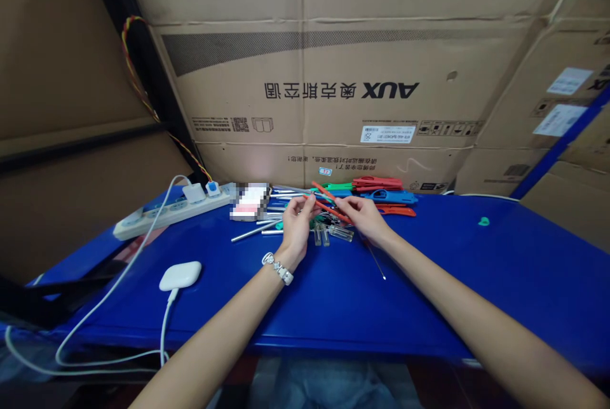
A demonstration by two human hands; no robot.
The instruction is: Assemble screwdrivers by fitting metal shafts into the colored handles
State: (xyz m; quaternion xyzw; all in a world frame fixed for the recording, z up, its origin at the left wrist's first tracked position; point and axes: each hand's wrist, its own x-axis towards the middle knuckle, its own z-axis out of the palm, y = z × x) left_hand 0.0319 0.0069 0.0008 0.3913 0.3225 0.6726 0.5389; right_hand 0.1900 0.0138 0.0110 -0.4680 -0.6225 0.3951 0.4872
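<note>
Near the back of the blue table, my left hand (300, 221) pinches a long, narrow orange plastic piece (328, 209) between thumb and fingers. My right hand (365, 215), close beside it, grips a second orange plastic piece (323, 189) that slants up to the left. The two pieces cross or nearly meet; whether they touch I cannot tell. Just below the hands lie clear plastic tanks (341, 233). Silver metal tubes (250, 231) lie to the left. A thin metal rod (376, 260) points toward me under my right hand.
Red plastic casings (377, 183), blue casings (391, 197) and an orange casing (396, 211) lie at the back. A phone (250, 201), power strip (162, 213) and white earbud case (180, 276) with its cable are left. A small green piece (483, 221) lies right. Cardboard (314, 53) walls the back.
</note>
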